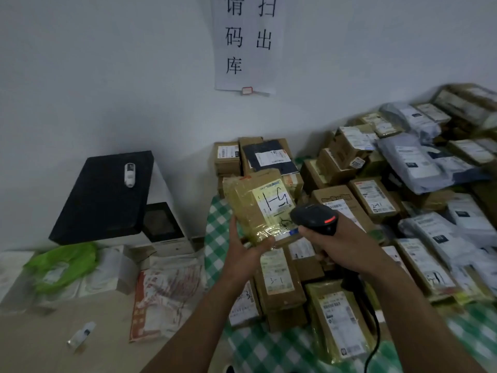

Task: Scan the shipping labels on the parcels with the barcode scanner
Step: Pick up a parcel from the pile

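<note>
My left hand (246, 247) grips the lower edge of a yellowish, tape-wrapped parcel (248, 211) and holds it up, tilted, above the table. Its white shipping label (274, 201) with black handwriting faces me. My right hand (338, 242) holds a black barcode scanner (314, 216) whose head points at the lower right part of that label. A red light shows on the scanner's side. The scanner's black cable (372, 327) hangs down towards the lower edge of the view.
Many cardboard boxes (372, 199) and grey mailer bags (414, 160) cover a table with a green checked cloth (217, 232). At left stand a black-topped machine (107, 195), a green bag (63, 262) and an orange-printed packet (164, 294). A paper sign (246, 41) hangs on the wall.
</note>
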Demonstrator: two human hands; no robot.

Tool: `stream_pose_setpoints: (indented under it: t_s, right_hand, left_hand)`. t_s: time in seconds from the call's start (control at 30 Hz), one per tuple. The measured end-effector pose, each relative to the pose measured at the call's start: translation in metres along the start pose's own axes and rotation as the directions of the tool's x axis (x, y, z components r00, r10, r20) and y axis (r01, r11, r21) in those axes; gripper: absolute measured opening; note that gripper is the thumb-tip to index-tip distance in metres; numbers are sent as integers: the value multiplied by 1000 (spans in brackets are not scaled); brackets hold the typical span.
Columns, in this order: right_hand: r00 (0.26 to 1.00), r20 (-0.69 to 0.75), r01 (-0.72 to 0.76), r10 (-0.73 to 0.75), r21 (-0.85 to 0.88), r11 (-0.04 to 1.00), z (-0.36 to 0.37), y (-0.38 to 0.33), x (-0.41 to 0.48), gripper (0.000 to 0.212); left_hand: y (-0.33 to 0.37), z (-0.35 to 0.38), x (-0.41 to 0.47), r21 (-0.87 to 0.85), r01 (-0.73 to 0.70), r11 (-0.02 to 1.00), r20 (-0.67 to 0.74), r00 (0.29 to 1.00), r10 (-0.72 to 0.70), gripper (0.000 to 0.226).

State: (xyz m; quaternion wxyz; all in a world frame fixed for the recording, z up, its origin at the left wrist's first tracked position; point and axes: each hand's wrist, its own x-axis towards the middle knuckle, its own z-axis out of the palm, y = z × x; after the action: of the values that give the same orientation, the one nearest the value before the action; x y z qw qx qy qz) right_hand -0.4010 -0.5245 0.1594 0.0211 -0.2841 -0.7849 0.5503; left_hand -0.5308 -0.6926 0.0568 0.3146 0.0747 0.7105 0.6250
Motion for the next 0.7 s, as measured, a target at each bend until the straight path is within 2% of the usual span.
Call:
stream_pose_setpoints:
  t_s: [0.07, 0.23, 0.33, 0.37, 0.43, 0.53, 0.57, 0.63, 0.7]
  right_hand:
    - [999, -28, -40, 40, 24, 999, -4, 16, -9, 32]
    - [990, -67, -123, 121, -21, 992, -22, 70, -31, 43]
    - [982, -103, -158, 155, -14, 987, -35, 97, -46, 41]
    - [976, -122, -179, 178, 4, 984, -38, 106, -50, 39]
    - [956, -167, -238, 241, 37, 970, -42, 124, -57, 45]
    - [938, -170, -304, 301, 9, 953, -42, 157, -61, 74]
    - [937, -156, -315, 311, 3, 949, -42, 163, -62, 73]
    - [936, -147, -320, 321, 33, 947, -43, 165, -63, 59]
    - [935, -115, -325, 336, 110, 939, -42, 163, -64, 50]
  left_hand:
    - [-15, 21, -11, 24, 50, 998, 56, 997, -52, 119]
    - [-43, 65, -36, 119, 140, 983, 224, 961, -164, 118]
    - [-55, 81, -46, 202, 174, 964, 308, 923, -231, 147]
    - [-54, 86, -50, 228, 189, 955, 323, 910, -258, 151]
    - [-62, 99, -56, 294, 177, 939, 354, 893, -279, 144]
    - [-73, 120, -62, 407, 116, 906, 446, 840, -309, 153]
    - [-77, 125, -62, 454, 81, 887, 461, 831, -311, 152]
    - [-77, 131, -61, 567, 1, 823, 439, 845, -304, 150]
    - [-72, 136, -61, 709, -58, 702, 356, 890, -286, 142]
